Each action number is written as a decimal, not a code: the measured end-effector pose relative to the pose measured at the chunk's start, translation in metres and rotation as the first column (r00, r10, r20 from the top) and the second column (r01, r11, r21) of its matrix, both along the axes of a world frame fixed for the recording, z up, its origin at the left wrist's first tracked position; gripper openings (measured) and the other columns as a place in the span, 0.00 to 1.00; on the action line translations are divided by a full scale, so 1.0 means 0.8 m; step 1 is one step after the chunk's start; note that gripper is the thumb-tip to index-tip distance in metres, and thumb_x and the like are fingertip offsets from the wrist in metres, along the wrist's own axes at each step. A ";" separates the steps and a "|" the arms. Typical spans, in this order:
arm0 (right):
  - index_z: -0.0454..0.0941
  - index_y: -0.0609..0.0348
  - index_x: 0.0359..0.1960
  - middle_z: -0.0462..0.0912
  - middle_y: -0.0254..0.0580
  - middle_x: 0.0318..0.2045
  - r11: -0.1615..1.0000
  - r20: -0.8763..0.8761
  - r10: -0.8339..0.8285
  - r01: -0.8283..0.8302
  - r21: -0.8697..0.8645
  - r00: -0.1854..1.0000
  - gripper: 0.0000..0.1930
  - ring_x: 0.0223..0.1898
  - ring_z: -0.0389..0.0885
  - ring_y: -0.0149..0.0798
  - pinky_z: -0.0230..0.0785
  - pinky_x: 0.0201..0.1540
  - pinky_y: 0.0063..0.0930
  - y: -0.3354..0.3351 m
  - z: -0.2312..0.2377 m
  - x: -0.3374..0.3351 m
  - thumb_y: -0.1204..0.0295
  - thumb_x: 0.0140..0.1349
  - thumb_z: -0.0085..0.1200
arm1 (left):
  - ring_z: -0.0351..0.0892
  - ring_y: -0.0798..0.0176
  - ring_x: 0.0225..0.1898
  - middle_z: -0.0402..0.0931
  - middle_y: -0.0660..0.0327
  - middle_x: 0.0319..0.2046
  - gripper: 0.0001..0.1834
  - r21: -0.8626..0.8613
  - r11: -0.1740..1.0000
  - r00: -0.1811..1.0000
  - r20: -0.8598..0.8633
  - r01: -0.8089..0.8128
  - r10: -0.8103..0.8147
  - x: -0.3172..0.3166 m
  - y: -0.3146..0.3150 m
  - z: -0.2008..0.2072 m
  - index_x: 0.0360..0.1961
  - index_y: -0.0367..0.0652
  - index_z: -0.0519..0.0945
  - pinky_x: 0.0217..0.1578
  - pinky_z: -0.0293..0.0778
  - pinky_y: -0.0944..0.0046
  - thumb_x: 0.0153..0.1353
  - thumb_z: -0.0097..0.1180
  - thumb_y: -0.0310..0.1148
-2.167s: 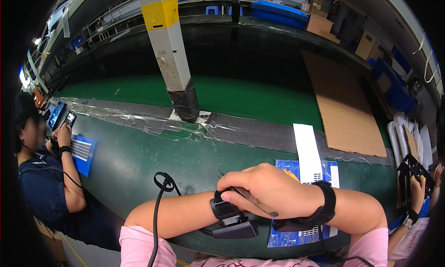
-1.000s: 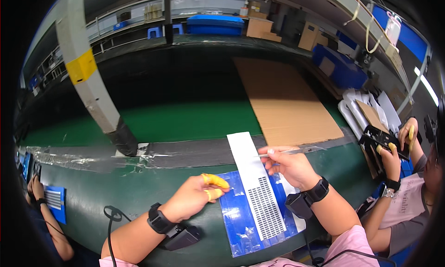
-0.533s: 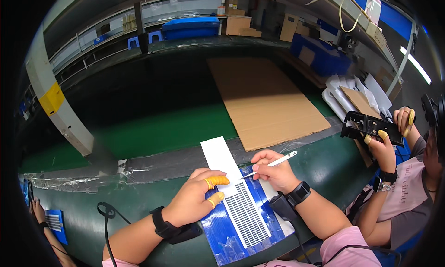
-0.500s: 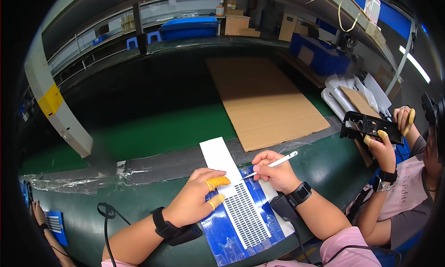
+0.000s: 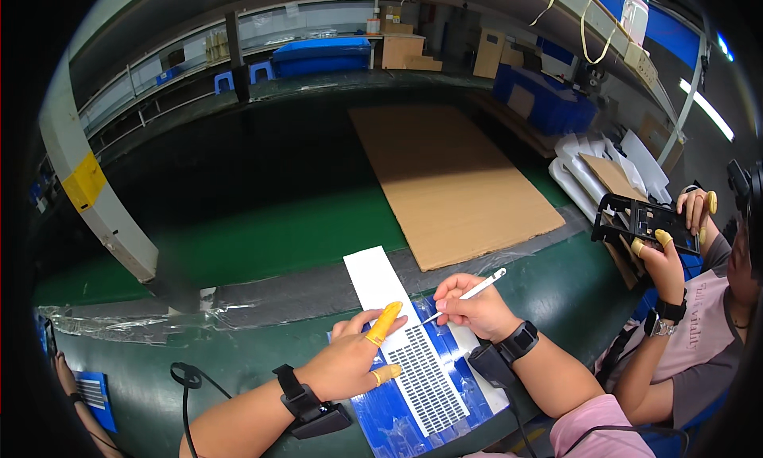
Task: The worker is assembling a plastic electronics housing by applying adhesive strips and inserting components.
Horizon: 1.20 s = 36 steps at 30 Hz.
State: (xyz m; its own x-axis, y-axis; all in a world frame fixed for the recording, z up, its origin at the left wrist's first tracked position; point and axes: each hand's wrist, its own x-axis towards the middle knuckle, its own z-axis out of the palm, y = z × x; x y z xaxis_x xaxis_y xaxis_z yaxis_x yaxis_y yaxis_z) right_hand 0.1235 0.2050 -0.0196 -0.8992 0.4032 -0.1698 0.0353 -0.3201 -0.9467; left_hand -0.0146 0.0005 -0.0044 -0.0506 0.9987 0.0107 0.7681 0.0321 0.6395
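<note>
A long white sheet point(image 5: 370, 272) with rows of small dark rectangles lies over a blue board point(image 5: 387, 417) wrapped in clear tape. My left hand point(image 5: 350, 361) rests at the sheet's left edge, yellow covers on its index finger and thumb. That index finger points up across the sheet, the thumb is spread below it, and nothing shows between them. In my right hand point(image 5: 477, 309) is a white pen-shaped tool point(image 5: 486, 285), pinched between thumb and fingers. Its thin tip points down-left to the top row of rectangles; whether it touches cannot be made out.
A large cardboard sheet point(image 5: 453, 188) lies beyond on the green table point(image 5: 294, 212). At right, another person's hands point(image 5: 664, 263) hold a black frame point(image 5: 640, 220). White foam pieces point(image 5: 574, 168) are stacked nearby. A cable point(image 5: 187, 375) loops beside my left forearm; a post point(image 5: 99, 192) stands at left.
My left hand has shifted slightly right and down, and its index finger now points more upward. My right hand keeps the pen-shaped tool near the top row. The whole view has shifted slightly.
</note>
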 end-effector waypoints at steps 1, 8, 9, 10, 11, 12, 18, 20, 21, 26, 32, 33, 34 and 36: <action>0.71 0.64 0.32 0.76 0.34 0.19 1.000 -0.005 0.011 -0.011 0.021 1.000 0.08 0.21 0.75 0.24 0.60 0.20 0.10 0.000 -0.002 0.001 0.78 0.52 0.56 | 0.49 0.47 0.61 0.53 0.51 0.61 0.39 -0.007 1.000 1.000 -0.005 -0.007 0.006 0.001 0.000 0.000 0.63 0.48 0.54 0.58 0.46 0.48 0.52 0.57 0.39; 0.71 0.65 0.33 0.77 0.36 0.19 0.997 0.018 0.047 -0.048 0.058 0.999 0.08 0.19 0.73 0.22 0.58 0.19 0.09 0.000 0.003 0.000 0.77 0.53 0.56 | 0.51 0.47 0.61 0.55 0.51 0.60 0.38 0.008 1.000 0.999 -0.036 -0.001 0.002 0.002 0.000 0.003 0.63 0.45 0.55 0.57 0.47 0.49 0.52 0.57 0.39; 0.71 0.65 0.33 0.77 0.36 0.19 0.997 0.019 0.047 -0.048 0.058 0.999 0.08 0.19 0.73 0.22 0.58 0.19 0.09 0.000 0.003 0.001 0.77 0.53 0.56 | 0.51 0.47 0.61 0.56 0.50 0.59 0.39 0.001 1.000 0.999 -0.046 0.001 -0.001 0.003 0.000 0.004 0.63 0.44 0.54 0.57 0.47 0.49 0.52 0.57 0.39; 0.71 0.64 0.33 0.78 0.36 0.20 0.997 0.019 0.050 -0.051 0.061 0.999 0.08 0.19 0.72 0.21 0.58 0.19 0.09 0.001 0.003 0.001 0.77 0.53 0.56 | 0.51 0.48 0.60 0.57 0.50 0.59 0.39 -0.006 1.000 0.998 -0.057 0.003 -0.003 0.003 0.001 0.005 0.63 0.44 0.54 0.56 0.47 0.49 0.52 0.57 0.39; 0.71 0.64 0.33 0.78 0.36 0.20 0.997 0.018 0.052 -0.053 0.064 0.998 0.08 0.19 0.72 0.21 0.58 0.18 0.09 0.001 0.003 0.001 0.76 0.53 0.56 | 0.51 0.48 0.60 0.57 0.50 0.59 0.39 -0.006 1.000 0.998 -0.056 0.002 -0.002 0.004 0.001 0.006 0.63 0.44 0.54 0.56 0.47 0.49 0.52 0.57 0.39; 0.71 0.64 0.33 0.78 0.36 0.20 0.997 0.019 0.053 -0.054 0.063 0.998 0.08 0.19 0.72 0.21 0.58 0.18 0.09 0.002 0.003 0.001 0.76 0.53 0.56 | 0.51 0.48 0.60 0.57 0.50 0.58 0.39 -0.005 1.000 0.998 -0.057 0.001 -0.002 0.004 0.002 0.006 0.63 0.43 0.53 0.56 0.48 0.49 0.52 0.57 0.39; 0.71 0.64 0.33 0.78 0.36 0.20 0.996 0.032 0.047 -0.049 0.070 0.998 0.07 0.19 0.72 0.21 0.58 0.18 0.09 0.000 0.001 -0.001 0.77 0.53 0.55 | 0.51 0.48 0.60 0.58 0.50 0.58 0.38 -0.002 1.000 0.999 -0.050 -0.002 0.002 0.004 0.001 0.004 0.63 0.43 0.53 0.56 0.47 0.48 0.52 0.56 0.38; 0.72 0.64 0.33 0.78 0.36 0.20 0.996 0.022 0.049 -0.051 0.077 0.999 0.07 0.19 0.72 0.21 0.57 0.18 0.09 0.000 0.001 -0.001 0.77 0.53 0.55 | 0.52 0.48 0.60 0.58 0.50 0.58 0.38 -0.005 1.000 0.999 -0.051 -0.007 0.006 0.005 0.001 0.004 0.63 0.43 0.53 0.56 0.47 0.48 0.53 0.56 0.38; 0.72 0.64 0.33 0.78 0.36 0.20 0.996 0.023 0.050 -0.051 0.077 0.998 0.07 0.19 0.72 0.21 0.57 0.18 0.09 0.000 0.001 -0.001 0.77 0.53 0.55 | 0.50 0.49 0.61 0.60 0.50 0.56 0.37 0.001 1.000 0.998 -0.058 -0.007 0.007 0.005 0.001 0.003 0.63 0.42 0.53 0.56 0.48 0.49 0.54 0.55 0.38; 0.72 0.63 0.34 0.79 0.38 0.21 0.995 0.030 0.048 -0.050 0.081 0.998 0.08 0.18 0.71 0.20 0.56 0.17 0.09 0.002 0.001 0.001 0.76 0.53 0.55 | 0.50 0.49 0.61 0.63 0.49 0.54 0.35 0.019 1.000 0.998 -0.054 -0.008 0.009 0.005 0.002 0.001 0.63 0.41 0.53 0.55 0.48 0.50 0.56 0.52 0.38; 0.72 0.63 0.35 0.80 0.40 0.22 0.998 0.025 0.063 -0.064 0.012 0.998 0.08 0.18 0.71 0.20 0.55 0.17 0.09 0.003 0.003 0.002 0.77 0.53 0.55 | 0.50 0.49 0.61 0.63 0.49 0.54 0.34 0.059 0.998 0.998 -0.062 -0.019 0.023 0.005 0.000 -0.005 0.62 0.42 0.54 0.55 0.48 0.50 0.57 0.50 0.38; 0.72 0.63 0.35 0.80 0.40 0.22 0.998 0.026 0.062 -0.063 0.013 0.998 0.08 0.18 0.71 0.20 0.55 0.17 0.09 0.004 0.004 0.003 0.77 0.53 0.55 | 0.50 0.49 0.61 0.63 0.48 0.54 0.34 0.049 0.999 0.998 -0.064 -0.017 0.021 0.005 0.001 -0.004 0.62 0.42 0.54 0.55 0.48 0.50 0.57 0.50 0.37; 0.72 0.63 0.35 0.80 0.41 0.22 0.998 0.022 0.063 -0.063 0.004 0.998 0.08 0.18 0.71 0.20 0.55 0.17 0.09 0.005 0.003 0.004 0.77 0.53 0.56 | 0.50 0.49 0.61 0.63 0.48 0.54 0.34 0.037 0.999 0.998 -0.067 -0.015 0.017 0.006 0.002 -0.003 0.62 0.42 0.54 0.55 0.48 0.50 0.57 0.50 0.37; 0.72 0.63 0.35 0.80 0.41 0.22 0.998 0.018 0.061 -0.061 -0.004 0.998 0.08 0.17 0.71 0.20 0.55 0.16 0.09 0.007 0.002 0.005 0.77 0.53 0.56 | 0.50 0.49 0.61 0.63 0.48 0.54 0.33 0.034 0.999 0.998 -0.061 -0.015 0.017 0.006 0.004 -0.003 0.62 0.42 0.54 0.55 0.48 0.50 0.57 0.50 0.37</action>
State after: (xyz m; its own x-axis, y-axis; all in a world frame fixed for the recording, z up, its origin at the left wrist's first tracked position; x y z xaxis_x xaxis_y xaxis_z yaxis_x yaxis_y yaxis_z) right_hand 0.1273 0.2103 -0.0181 -0.9187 0.3473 -0.1879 0.0722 -0.3202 -0.9446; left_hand -0.0099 0.0037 -0.0069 -0.0650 0.9968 0.0474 0.8052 0.0244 0.5925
